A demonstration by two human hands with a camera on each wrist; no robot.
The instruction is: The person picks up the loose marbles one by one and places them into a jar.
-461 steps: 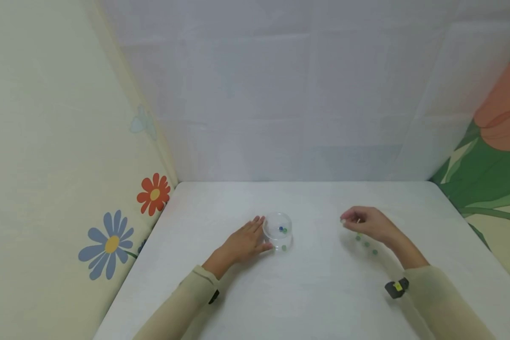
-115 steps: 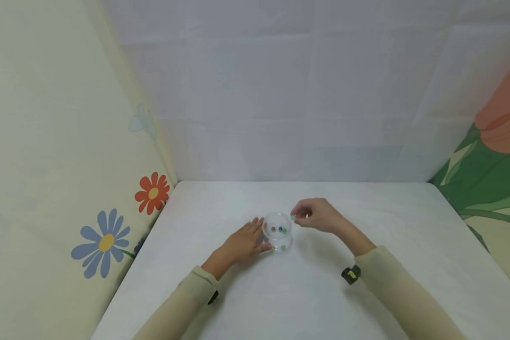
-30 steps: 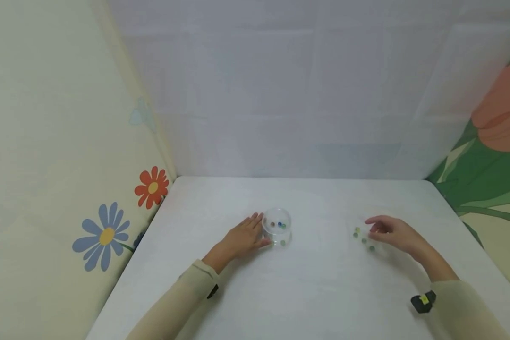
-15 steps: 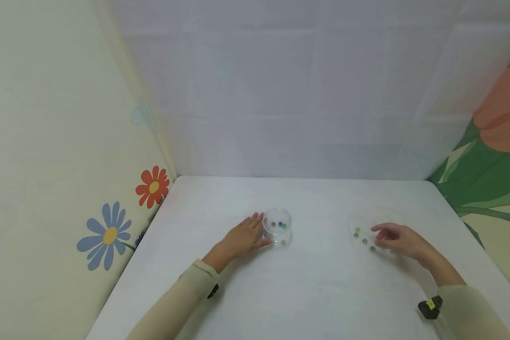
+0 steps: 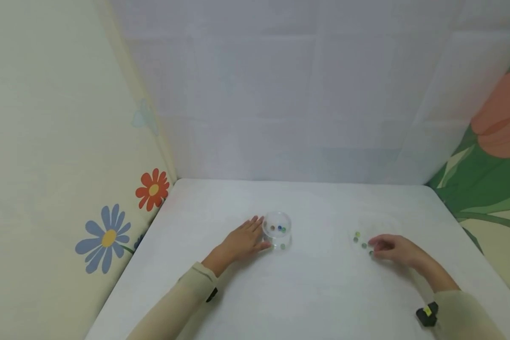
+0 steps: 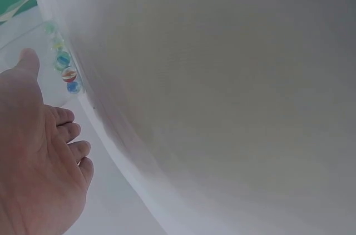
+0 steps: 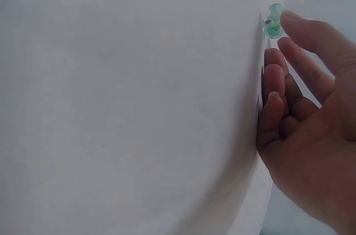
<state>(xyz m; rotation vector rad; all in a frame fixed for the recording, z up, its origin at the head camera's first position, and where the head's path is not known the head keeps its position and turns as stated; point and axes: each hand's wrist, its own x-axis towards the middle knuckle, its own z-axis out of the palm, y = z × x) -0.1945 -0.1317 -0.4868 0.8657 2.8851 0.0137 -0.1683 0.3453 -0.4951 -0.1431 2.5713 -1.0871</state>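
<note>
My left hand [image 5: 242, 242] lies with fingers extended against the left side of a clear round bowl [image 5: 277, 216]. Inside the bowl are several glass marbles; the left wrist view shows a blue marble [image 6: 73, 87], a red-and-white marble [image 6: 69, 74] and greenish ones above them. On the right, my right hand [image 5: 394, 249] is low over the table, its thumb and forefinger slightly parted right at a green marble [image 5: 371, 253]. In the right wrist view the other fingers [image 7: 273, 82] curl near the cloth, and the thumb partly hides the green marbles [image 7: 272, 28].
Beyond the right fingertips lie more loose marbles: a yellow-green marble [image 5: 357, 234] and two green ones, with a faint clear outline around them. White cloth covers the table [image 5: 306, 293]. A white sheet [image 5: 280, 94] hangs behind, with flower-patterned sheets at both sides.
My right hand, holding a green marble beside the bowl earlier, is back at the loose marbles and has lowered to the nearest one. A brownish marble has joined those in the bowl. The left hand stays put.
</note>
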